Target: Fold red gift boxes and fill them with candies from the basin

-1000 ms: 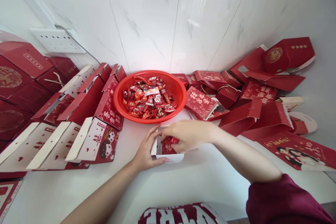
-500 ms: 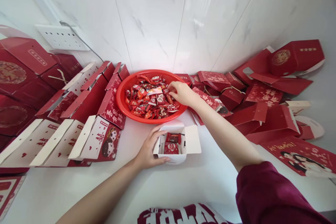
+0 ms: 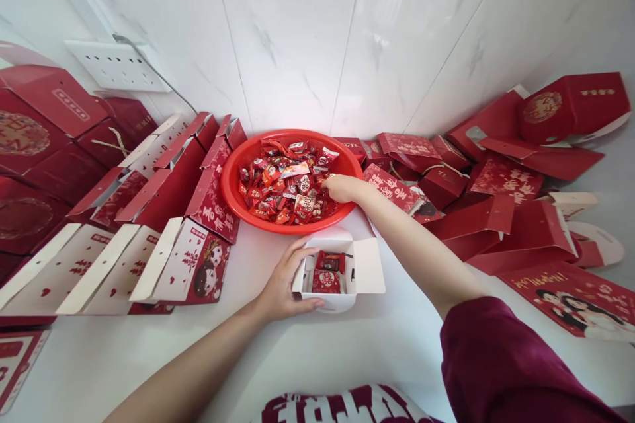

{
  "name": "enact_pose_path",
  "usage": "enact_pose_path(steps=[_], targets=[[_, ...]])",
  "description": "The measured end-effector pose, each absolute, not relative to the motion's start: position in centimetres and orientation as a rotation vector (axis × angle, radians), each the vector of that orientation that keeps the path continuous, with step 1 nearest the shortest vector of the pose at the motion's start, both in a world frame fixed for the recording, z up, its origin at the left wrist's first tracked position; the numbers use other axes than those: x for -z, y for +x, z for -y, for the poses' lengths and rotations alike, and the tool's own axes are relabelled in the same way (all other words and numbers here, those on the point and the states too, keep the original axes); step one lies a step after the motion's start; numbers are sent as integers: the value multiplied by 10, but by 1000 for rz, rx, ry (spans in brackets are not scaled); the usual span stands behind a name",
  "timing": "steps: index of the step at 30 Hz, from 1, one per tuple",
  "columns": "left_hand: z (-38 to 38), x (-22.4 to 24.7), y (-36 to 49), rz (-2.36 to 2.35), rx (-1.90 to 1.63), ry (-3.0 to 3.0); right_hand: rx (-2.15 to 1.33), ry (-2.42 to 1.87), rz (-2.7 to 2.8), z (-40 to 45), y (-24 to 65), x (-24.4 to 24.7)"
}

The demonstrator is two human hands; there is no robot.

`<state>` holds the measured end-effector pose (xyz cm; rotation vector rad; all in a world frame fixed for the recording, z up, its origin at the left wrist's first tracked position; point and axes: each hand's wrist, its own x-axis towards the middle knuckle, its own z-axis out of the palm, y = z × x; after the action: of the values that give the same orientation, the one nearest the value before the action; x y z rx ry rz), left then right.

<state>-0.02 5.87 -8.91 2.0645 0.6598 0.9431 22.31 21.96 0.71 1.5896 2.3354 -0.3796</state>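
A small open white box [image 3: 364, 272] stands on the white counter in front of me, with red wrapped candies [image 3: 326, 273] inside. My left hand [image 3: 284, 285] holds the box by its left side. Behind it sits a round red basket [image 3: 233, 189] heaped with red wrapped candies [image 3: 282, 185]. My right hand [image 3: 341, 188] reaches into the basket's right side, fingers curled down among the candies; whether it grips one is hidden.
Rows of open red-and-white gift boxes [image 3: 188, 264] line the counter at left. Flat and folded red boxes [image 3: 501, 211] pile at right. A white power strip [image 3: 116, 66] hangs on the tiled wall at the back left.
My right hand left the small box, where it had put candy, and went to the basket's far right, then drew down to its near right side. The left hand stayed on the box.
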Motion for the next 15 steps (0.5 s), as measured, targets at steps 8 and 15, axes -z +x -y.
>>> enact_pose_path(steps=[8, 15], targets=[[-58, 90, -1, -674, -931, 2061, 415, 1437, -2379, -224, 217, -2], [-59, 90, 0, -673, -925, 2067, 548, 1175, -2441, -224, 216, 2]])
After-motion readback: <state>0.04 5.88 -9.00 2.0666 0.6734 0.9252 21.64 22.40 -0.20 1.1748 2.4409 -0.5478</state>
